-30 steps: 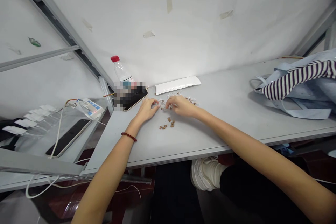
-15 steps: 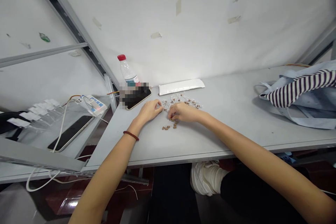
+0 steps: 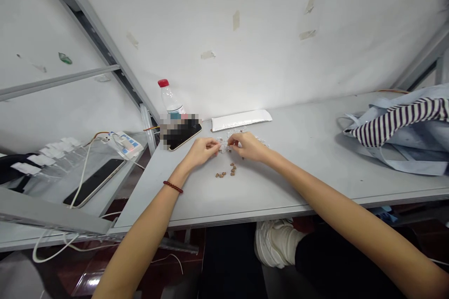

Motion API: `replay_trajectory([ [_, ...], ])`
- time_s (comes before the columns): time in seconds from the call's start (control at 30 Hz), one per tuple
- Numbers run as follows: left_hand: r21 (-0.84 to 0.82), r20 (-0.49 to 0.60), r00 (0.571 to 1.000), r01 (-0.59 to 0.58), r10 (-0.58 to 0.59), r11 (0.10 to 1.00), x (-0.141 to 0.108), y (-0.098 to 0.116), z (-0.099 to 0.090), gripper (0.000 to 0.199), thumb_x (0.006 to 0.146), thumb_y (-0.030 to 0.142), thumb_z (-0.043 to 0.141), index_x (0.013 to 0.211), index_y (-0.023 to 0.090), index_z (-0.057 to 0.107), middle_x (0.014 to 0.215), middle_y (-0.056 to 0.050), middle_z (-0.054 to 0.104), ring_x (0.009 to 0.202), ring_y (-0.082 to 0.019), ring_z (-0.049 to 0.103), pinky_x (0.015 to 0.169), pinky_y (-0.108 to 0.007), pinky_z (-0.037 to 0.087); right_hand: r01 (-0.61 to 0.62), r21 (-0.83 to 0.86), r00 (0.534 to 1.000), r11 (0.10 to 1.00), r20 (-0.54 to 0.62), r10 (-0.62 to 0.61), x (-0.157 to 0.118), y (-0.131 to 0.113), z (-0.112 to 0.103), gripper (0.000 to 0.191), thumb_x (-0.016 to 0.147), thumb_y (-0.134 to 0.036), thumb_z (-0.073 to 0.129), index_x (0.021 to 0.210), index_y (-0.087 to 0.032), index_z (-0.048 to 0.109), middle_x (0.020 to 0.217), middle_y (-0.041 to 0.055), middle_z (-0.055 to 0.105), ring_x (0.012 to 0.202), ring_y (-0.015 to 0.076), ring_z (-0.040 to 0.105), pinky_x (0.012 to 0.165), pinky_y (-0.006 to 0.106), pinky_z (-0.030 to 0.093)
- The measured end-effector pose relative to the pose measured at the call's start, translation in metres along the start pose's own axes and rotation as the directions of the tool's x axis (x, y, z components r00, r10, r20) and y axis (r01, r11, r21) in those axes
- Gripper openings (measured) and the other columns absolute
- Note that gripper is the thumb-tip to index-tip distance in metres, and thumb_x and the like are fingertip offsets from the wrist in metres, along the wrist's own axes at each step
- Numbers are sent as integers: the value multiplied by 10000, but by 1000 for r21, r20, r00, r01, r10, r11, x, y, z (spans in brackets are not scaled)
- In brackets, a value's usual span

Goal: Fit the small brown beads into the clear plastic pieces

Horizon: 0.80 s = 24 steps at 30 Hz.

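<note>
My left hand [image 3: 203, 151] rests on the grey tabletop [image 3: 315, 149], thumb and fingertips pinched together beside small clear plastic pieces [image 3: 222, 148]. Opposite it, my right hand [image 3: 248, 146] is also closed in a pinch, its fingertips among the same clear pieces and a dark brown bit. What either pinch holds is too small to make out. More clear pieces with brown bits lie behind the right hand and are partly hidden by it. Nearer to me, several loose brown pieces [image 3: 233, 169] lie in a small group, apart from both hands.
A long white packet [image 3: 242, 120] lies behind the pieces. To the left are a phone [image 3: 184, 134] and a red-capped bottle [image 3: 171, 103]. A striped, light blue bag [image 3: 396, 135] sits at the right. A power strip [image 3: 126, 144] and another phone [image 3: 94, 182] occupy the left shelf.
My right hand has moved back from the loose brown pieces, uncovering more of them, and its fingertips are now raised near my left. My left fingers have straightened somewhat. The view has shifted slightly.
</note>
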<state>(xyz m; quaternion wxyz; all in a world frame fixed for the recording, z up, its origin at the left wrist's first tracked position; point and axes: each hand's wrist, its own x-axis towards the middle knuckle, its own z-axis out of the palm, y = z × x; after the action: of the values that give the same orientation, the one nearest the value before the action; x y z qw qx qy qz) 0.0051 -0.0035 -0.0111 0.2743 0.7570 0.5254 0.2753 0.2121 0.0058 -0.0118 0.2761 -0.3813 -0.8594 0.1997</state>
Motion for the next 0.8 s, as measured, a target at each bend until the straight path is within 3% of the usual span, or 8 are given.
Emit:
replay_trajectory([
  [0.1,-275,98,995,54,-28,960,-3,9,3,313,802,442,618,816,131,654,743,-74,692,536,-126,565,520,-274,461,-25,40,998,999,-59,27,1,2,0,161,820,-100,525,888,-146,663,872,71,712,764,163,613,710,289,443],
  [0.27,-426,138,990,73,-15,902,-1,10,10,324,760,445,689,808,126,657,761,-69,685,568,-126,606,584,-295,523,-4,70,998,998,-63,9,2,6,1,176,814,-82,518,891,-136,666,850,60,713,744,145,606,725,286,443],
  [0.43,-432,66,998,49,-23,901,1,6,13,328,762,452,691,807,129,655,748,-59,682,586,-131,622,641,-310,534,16,65,998,998,-69,-11,2,9,2,200,801,-60,512,893,-138,671,845,55,711,743,142,608,737,290,448],
  [0.8,-353,40,999,31,-18,935,-1,9,14,247,782,367,633,848,129,636,721,-30,636,557,-129,591,581,-312,534,83,-105,996,991,-31,-87,0,2,4,217,841,-49,469,890,-151,654,893,92,680,831,183,590,759,302,440],
])
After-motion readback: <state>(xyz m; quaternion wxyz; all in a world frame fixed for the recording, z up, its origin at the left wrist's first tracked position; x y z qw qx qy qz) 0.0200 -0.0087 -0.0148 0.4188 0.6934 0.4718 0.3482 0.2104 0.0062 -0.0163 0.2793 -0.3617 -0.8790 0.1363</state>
